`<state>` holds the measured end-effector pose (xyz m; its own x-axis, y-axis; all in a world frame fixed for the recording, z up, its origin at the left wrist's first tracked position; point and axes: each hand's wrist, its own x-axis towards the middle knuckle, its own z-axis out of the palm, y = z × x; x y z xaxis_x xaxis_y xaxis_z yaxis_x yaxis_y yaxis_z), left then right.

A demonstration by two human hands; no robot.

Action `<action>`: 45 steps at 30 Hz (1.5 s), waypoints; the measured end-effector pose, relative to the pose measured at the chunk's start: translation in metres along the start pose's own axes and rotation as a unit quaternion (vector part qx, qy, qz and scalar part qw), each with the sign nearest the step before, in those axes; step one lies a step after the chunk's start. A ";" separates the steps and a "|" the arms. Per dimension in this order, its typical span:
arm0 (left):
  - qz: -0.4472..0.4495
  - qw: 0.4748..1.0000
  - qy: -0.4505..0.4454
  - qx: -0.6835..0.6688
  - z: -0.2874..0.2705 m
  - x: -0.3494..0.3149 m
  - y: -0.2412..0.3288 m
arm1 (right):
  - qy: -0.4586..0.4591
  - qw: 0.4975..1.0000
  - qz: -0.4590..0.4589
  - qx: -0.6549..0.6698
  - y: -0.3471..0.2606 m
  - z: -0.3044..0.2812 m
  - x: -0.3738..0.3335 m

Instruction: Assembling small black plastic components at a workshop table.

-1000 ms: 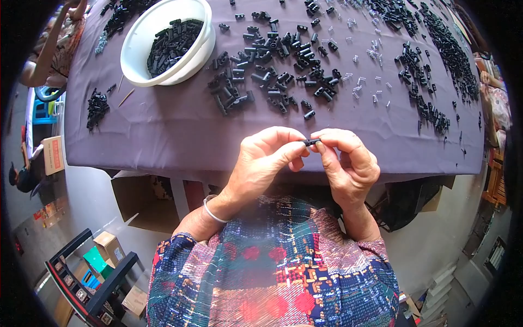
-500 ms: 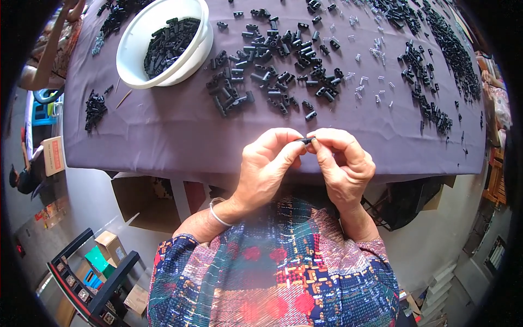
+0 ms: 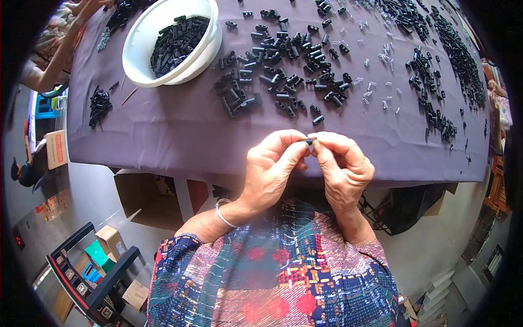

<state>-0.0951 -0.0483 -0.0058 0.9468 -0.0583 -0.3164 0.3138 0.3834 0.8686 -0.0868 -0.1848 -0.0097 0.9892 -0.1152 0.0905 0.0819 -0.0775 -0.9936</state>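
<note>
Over the near edge of the cloth-covered table, my two hands meet fingertip to fingertip. Between them is a small black plastic part (image 3: 308, 141), mostly covered by the fingers. My left hand (image 3: 274, 169) pinches its left end between thumb and forefinger. On the other end, the thumb and forefinger of my right hand (image 3: 343, 166) are closed. Just beyond lies a loose spread of black tubular plastic parts (image 3: 291, 71). Small clear coil springs (image 3: 385, 57) are scattered to their right.
A white bowl (image 3: 133, 65) of black parts stands at the back left. Smaller black pieces (image 3: 99, 106) and a thin wooden stick (image 3: 129, 96) lie near it. More black parts (image 3: 457, 60) fill the right side. Another person's arm (image 3: 54, 65) reaches in at the far left. Below sits an open cardboard box (image 3: 147, 201).
The whole view has shifted slightly, so the table's contents appear a little farther right. Both hands keep their pinch on the black part. The other person's arm has moved farther into view.
</note>
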 end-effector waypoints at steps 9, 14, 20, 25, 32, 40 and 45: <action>-0.012 1.000 -0.015 -0.008 -0.005 0.002 0.004 | -0.066 0.988 -0.111 -0.083 0.001 -0.001 0.006; -0.100 0.986 -0.062 -0.120 -0.017 0.010 0.010 | -0.077 0.971 -0.192 -0.117 0.005 0.001 0.005; -0.174 0.964 -0.065 -0.189 -0.015 0.011 0.016 | -0.045 0.952 -0.261 -0.155 0.007 0.006 0.002; -0.207 0.944 -0.074 -0.247 -0.014 0.009 0.014 | -0.036 0.938 -0.298 -0.175 0.013 0.003 0.005; -0.191 0.945 -0.095 -0.247 -0.015 0.008 0.011 | -0.047 0.945 -0.274 -0.171 0.015 -0.003 0.006; -0.128 0.987 -0.071 -0.063 -0.007 0.011 0.015 | -0.039 0.930 -0.322 -0.172 0.017 -0.002 0.011; -0.093 0.992 -0.060 -0.063 -0.005 0.011 0.013 | -0.049 0.926 -0.334 -0.167 0.021 0.000 0.011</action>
<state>-0.0807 -0.0396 0.0005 0.8769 -0.2448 -0.4136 0.4805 0.4675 0.7420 -0.0744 -0.1879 -0.0300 0.7390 0.1576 0.6550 0.6535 -0.4039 -0.6402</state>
